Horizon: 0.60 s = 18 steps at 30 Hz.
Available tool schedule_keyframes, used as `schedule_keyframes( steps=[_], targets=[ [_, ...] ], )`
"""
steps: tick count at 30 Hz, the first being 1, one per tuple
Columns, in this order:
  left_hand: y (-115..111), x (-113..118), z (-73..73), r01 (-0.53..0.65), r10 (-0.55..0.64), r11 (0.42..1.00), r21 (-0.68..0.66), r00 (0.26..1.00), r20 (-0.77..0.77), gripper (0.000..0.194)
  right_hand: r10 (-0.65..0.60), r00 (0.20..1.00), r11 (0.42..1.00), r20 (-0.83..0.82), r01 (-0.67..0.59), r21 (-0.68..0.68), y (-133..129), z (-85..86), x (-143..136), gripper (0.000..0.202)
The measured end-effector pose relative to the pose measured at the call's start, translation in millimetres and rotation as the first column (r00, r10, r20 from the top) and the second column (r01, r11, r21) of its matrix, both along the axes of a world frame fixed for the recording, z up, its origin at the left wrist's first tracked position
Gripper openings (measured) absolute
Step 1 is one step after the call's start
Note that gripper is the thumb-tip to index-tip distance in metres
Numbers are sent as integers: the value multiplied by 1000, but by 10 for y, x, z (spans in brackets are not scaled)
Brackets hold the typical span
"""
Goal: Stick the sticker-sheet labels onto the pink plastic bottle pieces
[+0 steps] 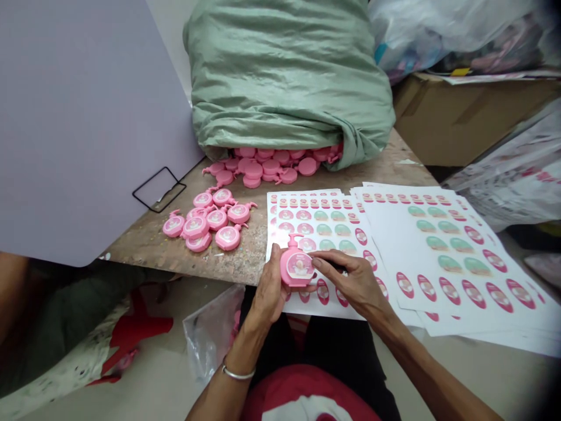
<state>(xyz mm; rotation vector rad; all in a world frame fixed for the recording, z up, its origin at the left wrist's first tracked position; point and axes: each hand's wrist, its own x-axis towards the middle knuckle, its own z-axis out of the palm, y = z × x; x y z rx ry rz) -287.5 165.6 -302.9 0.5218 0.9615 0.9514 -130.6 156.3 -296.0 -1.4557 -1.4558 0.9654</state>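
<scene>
- The bottle (290,273) I have in view is in the left hand (266,292), just past the table's (245,266) near edge in my view, its pump (295,238) towards the sack (289,82) and its label (300,265) facing my camera.
- I judge it light and stiff, probably moulded plastic; the glossy face may be a little slippery.
- The pump's thin neck looks the weakest part, so I would take hold by the round body's rim and base and leave the label face clear.
- The left hand is clamped on the bottle: thumb along its left side, fingertips showing beyond the base at the right.
- The right hand (353,280) has thumb and forefinger close together at the label's right edge; I cannot tell whether they pinch it or merely touch. Something dark shows by those fingers, too small for me to name.
- The hands are near each other, meeting only around the bottle.
- Labelled bottles (218,219) lie to the left, plain bottles (253,171) spill from the sack, and sticker sheets (390,240) spread to the right.
</scene>
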Motion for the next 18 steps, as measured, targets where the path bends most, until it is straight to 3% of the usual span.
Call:
schedule_keyframes(
  steps=[18],
  targets=[
    [12,6,-12,-45,45,998,-50,999,-12,60,-50,996,996,77,44,72,-1,8,-57,20]
  ],
)
